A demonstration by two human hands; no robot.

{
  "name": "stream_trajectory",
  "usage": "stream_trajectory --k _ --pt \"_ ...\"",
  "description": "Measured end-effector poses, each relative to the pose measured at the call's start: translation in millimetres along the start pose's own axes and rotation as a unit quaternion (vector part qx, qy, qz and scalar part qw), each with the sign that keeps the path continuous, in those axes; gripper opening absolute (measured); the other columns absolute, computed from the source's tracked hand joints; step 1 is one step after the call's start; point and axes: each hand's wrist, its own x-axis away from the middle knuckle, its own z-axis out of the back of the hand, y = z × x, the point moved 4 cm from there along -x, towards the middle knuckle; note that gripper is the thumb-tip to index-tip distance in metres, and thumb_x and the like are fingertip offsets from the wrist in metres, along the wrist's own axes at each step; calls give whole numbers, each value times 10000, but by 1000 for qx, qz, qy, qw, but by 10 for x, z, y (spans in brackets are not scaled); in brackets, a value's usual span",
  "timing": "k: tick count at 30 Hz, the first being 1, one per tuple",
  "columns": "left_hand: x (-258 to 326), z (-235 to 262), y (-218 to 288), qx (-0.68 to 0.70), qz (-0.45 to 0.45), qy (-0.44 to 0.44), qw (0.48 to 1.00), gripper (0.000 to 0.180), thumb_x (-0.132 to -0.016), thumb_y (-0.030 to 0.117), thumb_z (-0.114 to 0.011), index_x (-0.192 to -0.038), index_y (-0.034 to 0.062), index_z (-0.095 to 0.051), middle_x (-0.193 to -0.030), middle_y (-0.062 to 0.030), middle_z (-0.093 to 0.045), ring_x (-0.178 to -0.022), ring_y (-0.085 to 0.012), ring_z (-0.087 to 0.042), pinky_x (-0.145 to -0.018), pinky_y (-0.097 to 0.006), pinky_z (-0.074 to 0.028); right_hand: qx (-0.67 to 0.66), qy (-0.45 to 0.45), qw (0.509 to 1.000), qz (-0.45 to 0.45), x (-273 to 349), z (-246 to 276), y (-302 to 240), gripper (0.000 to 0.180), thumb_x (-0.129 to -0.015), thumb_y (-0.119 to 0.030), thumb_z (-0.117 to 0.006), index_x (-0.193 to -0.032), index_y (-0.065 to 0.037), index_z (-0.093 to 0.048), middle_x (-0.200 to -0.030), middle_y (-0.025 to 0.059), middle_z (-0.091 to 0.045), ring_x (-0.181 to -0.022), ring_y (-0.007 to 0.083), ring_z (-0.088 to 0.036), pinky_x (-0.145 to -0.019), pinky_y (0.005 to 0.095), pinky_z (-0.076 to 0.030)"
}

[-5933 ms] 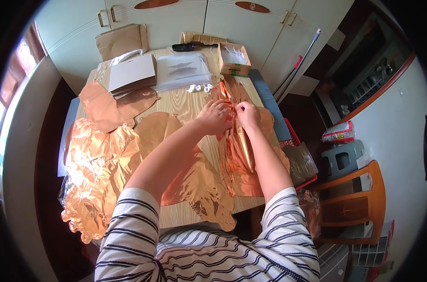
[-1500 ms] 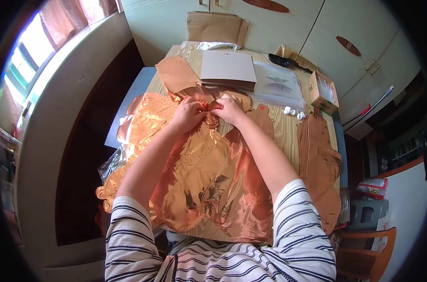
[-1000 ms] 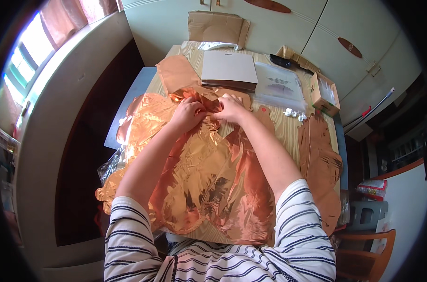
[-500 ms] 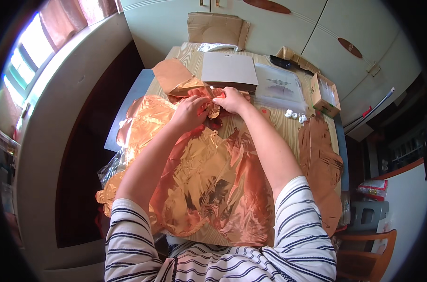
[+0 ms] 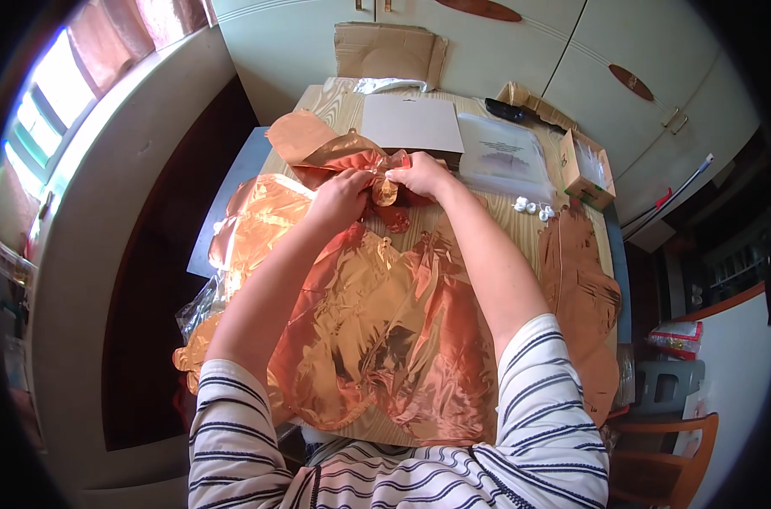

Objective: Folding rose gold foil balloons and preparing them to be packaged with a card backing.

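At the far middle of the table, my left hand (image 5: 341, 197) and my right hand (image 5: 421, 176) pinch a crumpled, uninflated rose-gold foil balloon (image 5: 330, 154) between them. Its gathered part lies at my fingertips, and a shiny round flap hangs below them. Toward the upper left its flat, matte end spreads out. Under my forearms lies a large flat, wrinkled foil balloon (image 5: 364, 305) with a small tab at its top edge. Another shiny foil balloon (image 5: 262, 216) rests left of my left forearm.
Behind my hands sits a white flat box (image 5: 411, 123), with a clear plastic bag (image 5: 504, 157) to its right. Small white rolls (image 5: 534, 208) lie near an open carton (image 5: 587, 170). More copper-coloured foil (image 5: 576, 280) covers the right edge. A wooden chair (image 5: 691, 458) stands lower right.
The held foil has been turned and bunched. Its flat end has shifted slightly left and down, and the round flap now faces up more plainly below my fingers. Both hands stay close together.
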Motion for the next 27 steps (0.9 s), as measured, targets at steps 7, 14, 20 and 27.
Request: stream_trajectory --k 7,14,20,27 --pt "-161 -120 75 -75 22 -2 997 203 -911 281 -673 -992 110 -746 -859 -127 -724 -816 -337 -704 -721 -449 -560 87 115 981 133 52 37 231 329 -894 -295 -726 -1105 -42 -728 -990 124 -719 -915 239 -690 -836 373 -544" --pt "-81 -39 -4 -38 4 17 999 228 -919 294 -704 -923 75 -766 -819 -133 -731 -765 -349 -697 -705 -442 -550 127 137 927 325 626 35 -45 402 -795 -247 -757 -1156 -78 -710 -1044 115 -690 -992 318 -667 -945 426 -501" --pt "-72 193 384 -223 -3 67 972 378 -753 370 -819 -1035 139 -720 -1049 -81 -704 -1064 -293 -649 -940 -454 -451 183 222 891 351 573 -9 -46 141 -872 -179 -729 -976 -83 -737 -939 76 -696 -933 314 -652 -874 428 -482" --pt "-285 187 345 -144 95 -65 983 285 -809 348 -778 -984 123 -769 -927 -104 -728 -979 -271 -693 -951 -451 -470 250 323 819 404 673 6 -335 100 -830 -156 -739 -905 -103 -701 -906 28 -656 -904 267 -626 -857 424 -452"
